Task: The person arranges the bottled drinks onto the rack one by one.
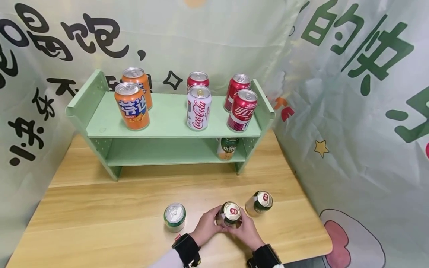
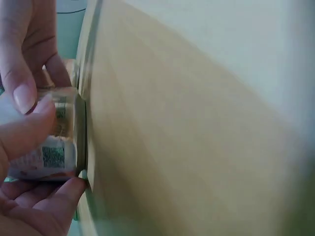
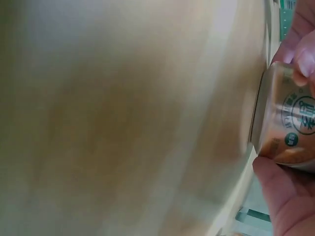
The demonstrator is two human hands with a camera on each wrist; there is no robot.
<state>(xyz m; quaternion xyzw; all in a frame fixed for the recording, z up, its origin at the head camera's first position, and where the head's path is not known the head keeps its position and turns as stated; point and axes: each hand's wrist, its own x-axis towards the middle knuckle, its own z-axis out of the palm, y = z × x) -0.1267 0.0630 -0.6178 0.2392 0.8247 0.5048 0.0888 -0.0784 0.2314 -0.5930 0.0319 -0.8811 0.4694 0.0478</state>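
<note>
Both hands hold one drink can [image 1: 232, 212] with a dark green top band and a red-marked pull tab. My left hand [image 1: 208, 225] grips its left side and my right hand [image 1: 247, 230] its right side, thumbs on the near side. In the left wrist view the can [image 2: 61, 132] shows a barcode-like square, its base at or very near the table. A round green logo shows on the can [image 3: 290, 115] in the right wrist view. A similar can [image 1: 259, 203] stands just right of the hands. Another can with a silver top [image 1: 175, 217] stands to the left.
A green two-tier shelf [image 1: 167, 149] stands behind the hands. Its top tier carries orange cans [image 1: 132, 108], a pale pink can [image 1: 199, 109] and several red cans [image 1: 242, 111]. One green-topped can [image 1: 228, 148] is on the lower tier. The wooden table [image 1: 100, 216] ends at the right beside a printed curtain.
</note>
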